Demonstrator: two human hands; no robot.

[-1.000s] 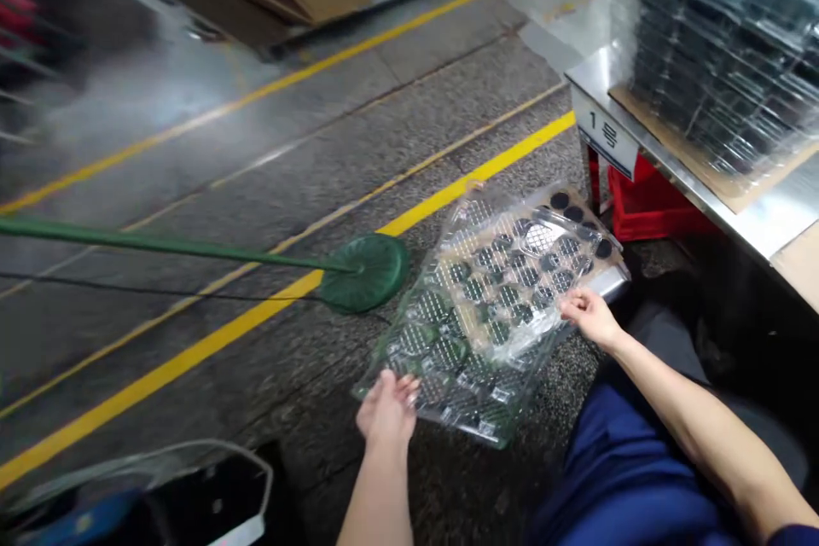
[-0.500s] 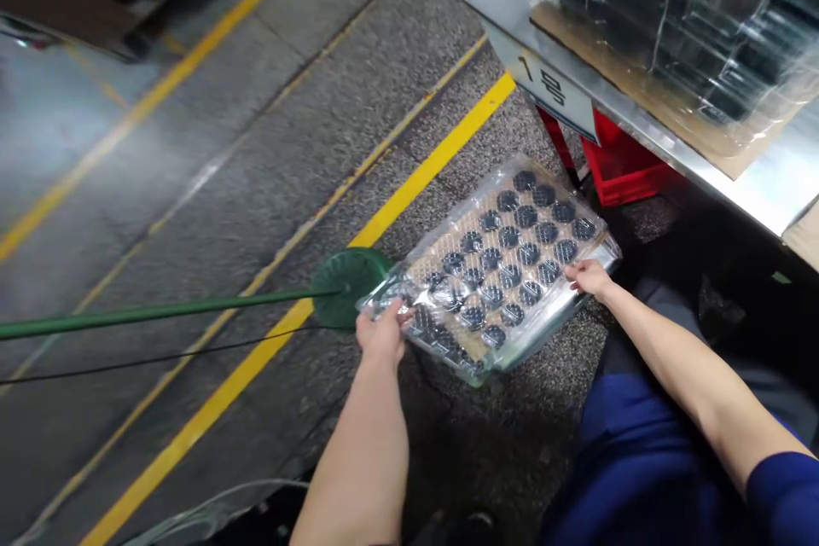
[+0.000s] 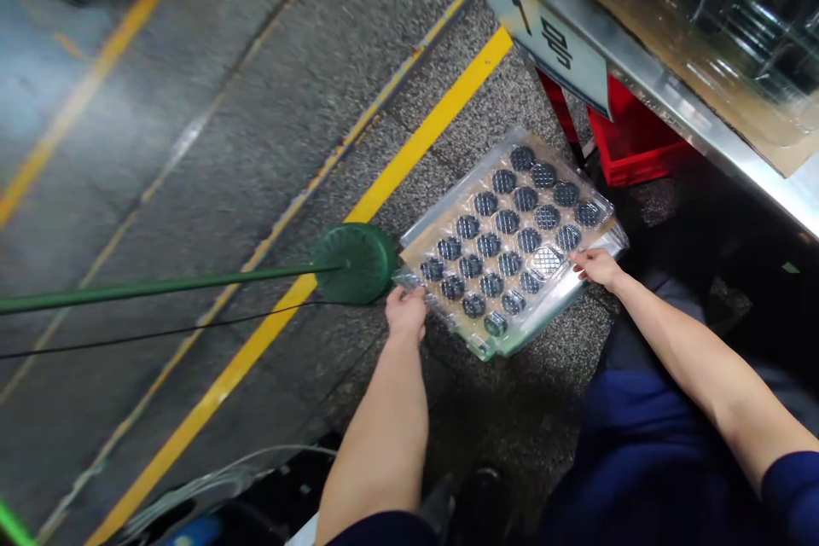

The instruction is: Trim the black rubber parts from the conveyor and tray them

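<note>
A clear plastic tray with rows of round black parts lies low over the floor, brown cardboard showing between the parts. More clear plastic layers stick out beneath its near edge. My left hand is closed at the tray's left corner, fingers curled on the plastic edge. On the near right edge, my right hand pinches the plastic between thumb and fingers. What supports the tray from below is hidden.
A green round base with a long pole stands just left of the tray. At the upper right is a metal table bearing cardboard and film-wrapped dark goods, with a red bin beneath. Yellow lines cross the floor; cables lie lower left.
The tray's left part, covered by crumpled glossy plastic before, now shows flatter and clearer. My left hand has shifted slightly right and up with the corner. The camera view has also shifted.
</note>
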